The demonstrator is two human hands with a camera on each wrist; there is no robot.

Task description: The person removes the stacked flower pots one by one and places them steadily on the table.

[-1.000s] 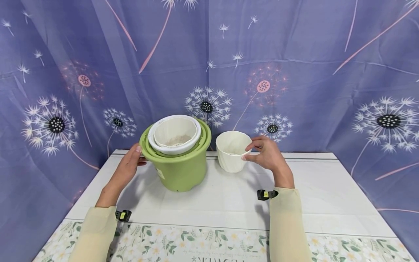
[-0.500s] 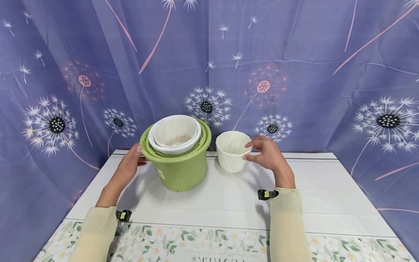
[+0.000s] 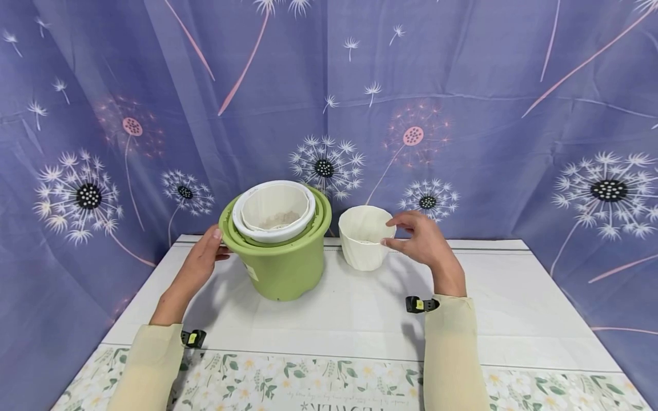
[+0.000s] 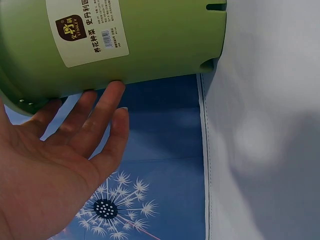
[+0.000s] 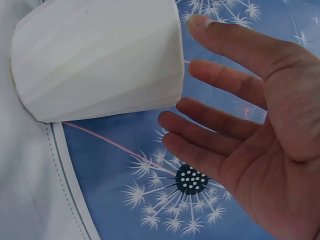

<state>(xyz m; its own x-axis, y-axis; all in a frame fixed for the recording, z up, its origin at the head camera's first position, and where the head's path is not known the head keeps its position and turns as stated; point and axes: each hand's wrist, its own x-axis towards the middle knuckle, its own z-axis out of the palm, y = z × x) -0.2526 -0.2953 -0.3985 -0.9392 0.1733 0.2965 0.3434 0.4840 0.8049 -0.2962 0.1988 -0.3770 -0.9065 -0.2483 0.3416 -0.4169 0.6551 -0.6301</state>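
In the head view a large green flowerpot stands upright on the table. Nested inside it are a smaller green pot, a white pot and an off-white pot with a little dirt at its bottom. My left hand holds the big pot's left rim, thumb on the edge and fingers beneath. In the left wrist view its fingers reach the pot's labelled wall. A separate off-white flowerpot stands to the right. Around its right rim hovers my right hand; in the right wrist view the spread fingers are apart from it.
A white cloth with a floral front strip covers the table. Behind it, near both pots, hangs a purple-blue curtain with dandelion prints. Black wrist cameras sit at both sleeves.
My right hand loosens from the off-white pot's rim: its thumb and fingers have lifted and spread slightly. The left hand and the pots have stayed in place.
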